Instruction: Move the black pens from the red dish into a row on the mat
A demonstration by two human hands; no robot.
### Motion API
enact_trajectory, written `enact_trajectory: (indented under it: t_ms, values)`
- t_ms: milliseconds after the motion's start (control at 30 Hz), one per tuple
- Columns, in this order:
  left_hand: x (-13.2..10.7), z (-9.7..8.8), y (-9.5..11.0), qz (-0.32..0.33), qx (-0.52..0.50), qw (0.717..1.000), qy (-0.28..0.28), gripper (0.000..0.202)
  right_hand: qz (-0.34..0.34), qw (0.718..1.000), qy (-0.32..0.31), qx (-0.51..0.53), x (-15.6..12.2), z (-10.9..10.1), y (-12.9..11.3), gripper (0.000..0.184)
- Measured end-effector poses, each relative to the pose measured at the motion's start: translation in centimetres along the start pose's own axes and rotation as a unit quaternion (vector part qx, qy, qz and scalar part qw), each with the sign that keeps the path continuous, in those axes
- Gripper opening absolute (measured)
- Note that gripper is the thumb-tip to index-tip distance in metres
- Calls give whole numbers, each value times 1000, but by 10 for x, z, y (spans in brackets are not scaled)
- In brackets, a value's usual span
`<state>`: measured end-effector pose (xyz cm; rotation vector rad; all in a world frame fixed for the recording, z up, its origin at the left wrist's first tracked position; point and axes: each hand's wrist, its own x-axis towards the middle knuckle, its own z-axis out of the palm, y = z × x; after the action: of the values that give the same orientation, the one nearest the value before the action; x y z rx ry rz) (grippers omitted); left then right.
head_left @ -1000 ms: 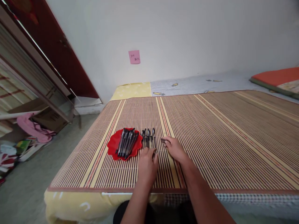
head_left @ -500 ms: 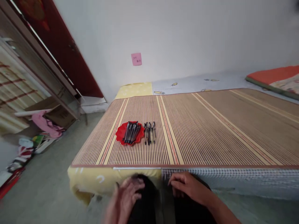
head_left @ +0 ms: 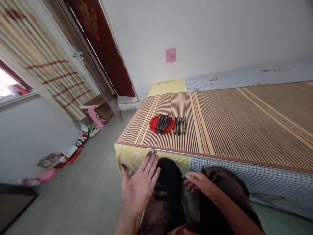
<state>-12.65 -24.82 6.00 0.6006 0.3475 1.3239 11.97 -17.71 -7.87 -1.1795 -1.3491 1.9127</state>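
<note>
My left hand is raised over my left knee with its palm up and fingers stretched out. Dark smudges mark its thumb and some fingertips, and it holds nothing. Over my lap, my right hand is curled loosely closed, and no object shows in it. Ahead of both hands, a red scalloped plate sits on the striped mat. On it lies a bundle of dark pens. Several more pens lie side by side on the mat, just right of the plate. Neither hand touches plate or pens.
The mat covers a bed whose yellow sheet hangs over the near edge. A pink note is stuck to the wall behind. To the left are a dark red door, a cardboard box and various items along the floor.
The view has swung left, so the bed and plate appear farther right. My left hand has turned palm up and spread flat. My right hand stays curled over my lap.
</note>
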Motion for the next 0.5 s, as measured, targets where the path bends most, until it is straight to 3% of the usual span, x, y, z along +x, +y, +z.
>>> enact_trajectory:
  t_ms: [133,200,267,367,500]
  values:
    - [-12,12,3,17,8,1000,24,94,8,1000,-16,23,-8,-1,0,61]
    - [-17,15,4,25,21,999,25,94,13,995,-27,91,-15,1,-6,56]
    - [-22,16,3,31,23,999,17,95,9,978,-52,200,-26,6,-18,56]
    - [-25,14,-1,40,3,999,5,95,-32,933,-116,338,-45,20,-46,75]
    - [-19,13,-11,4,-12,1000,4,87,-91,904,-154,388,-61,38,-80,87]
